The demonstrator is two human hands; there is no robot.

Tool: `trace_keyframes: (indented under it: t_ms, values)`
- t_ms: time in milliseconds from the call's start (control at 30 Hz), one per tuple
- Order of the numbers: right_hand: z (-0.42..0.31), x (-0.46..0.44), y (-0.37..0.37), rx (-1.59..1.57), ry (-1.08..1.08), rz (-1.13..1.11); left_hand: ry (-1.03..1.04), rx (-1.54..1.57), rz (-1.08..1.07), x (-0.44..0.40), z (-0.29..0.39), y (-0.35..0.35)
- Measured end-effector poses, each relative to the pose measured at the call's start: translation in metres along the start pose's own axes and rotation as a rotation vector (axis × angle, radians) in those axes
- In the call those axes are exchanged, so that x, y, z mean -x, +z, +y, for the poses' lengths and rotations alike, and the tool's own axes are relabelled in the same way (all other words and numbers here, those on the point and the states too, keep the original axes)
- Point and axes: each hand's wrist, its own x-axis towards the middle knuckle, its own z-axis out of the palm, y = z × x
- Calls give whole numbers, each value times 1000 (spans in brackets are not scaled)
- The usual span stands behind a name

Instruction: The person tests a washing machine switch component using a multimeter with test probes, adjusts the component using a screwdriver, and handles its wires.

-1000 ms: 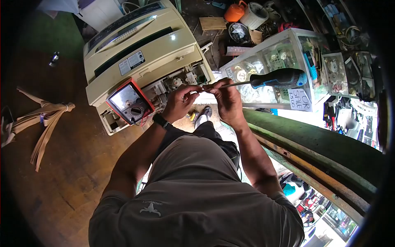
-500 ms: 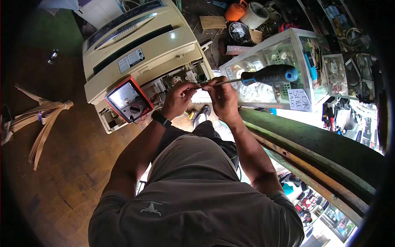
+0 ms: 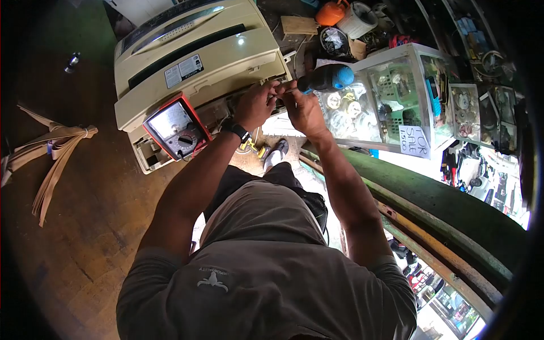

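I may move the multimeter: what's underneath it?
The opened washing machine shows along the edges of the multimeter and seems to support it; whatever lies directly beneath is covered.

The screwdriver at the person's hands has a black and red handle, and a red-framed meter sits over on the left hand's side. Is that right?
Not quite: the screwdriver has a black and blue handle, as the head view shows. The red-framed meter does sit on the left hand's side.

Smooth plastic gleaming on the machine (image 3: 224, 68), plastic again on the screwdriver handle (image 3: 326, 78), matt cloth shirt (image 3: 272, 277), paper sign (image 3: 414, 141)
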Motion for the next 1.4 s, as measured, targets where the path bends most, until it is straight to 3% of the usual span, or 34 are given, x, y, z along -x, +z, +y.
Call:
trace_keyframes:
  t_ms: [100,200,267,367,500,700,767,900,1033,1133,1200,1233,1400]
  values:
    - [8,3,2,50,-77,12,-17,28,-11,-1,0,1]
    - [15,9,11,10,8,-34,-6,-8,-47,-3,0,-1]
    - [17,8,16,60,-144,85,6,-7,-45,-4,1,-2]
    - [13,11,11,136,-62,-41,15,-26,-52,-6,1,-3]
    - [15,6,14,60,-78,-15,41,-32,-64,-7,-1,-6]
    - [7,-1,15,184,-147,55,67,8,-57,-3,2,-14]
    - [6,-3,14,145,76,-46,84,-22,-91,-4,0,-13]
    - [5,-8,9,141,-9,98,76,-33,-92,-3,5,-13]
    - [0,-4,4,101,81,57,106,-69,-84,-4,4,-11]
    - [-20,-20,-15,-25,-19,158,124,-104,-113,-4,4,-11]
    - [-25,-30,-29,-64,-99,59,135,-122,-113,-3,-2,-6]
    - [-33,-29,-32,-164,81,37,141,-120,-117,-2,-4,-4]
    - [-27,-24,-16,-65,178,106,38,69,-62,-4,19,-24]
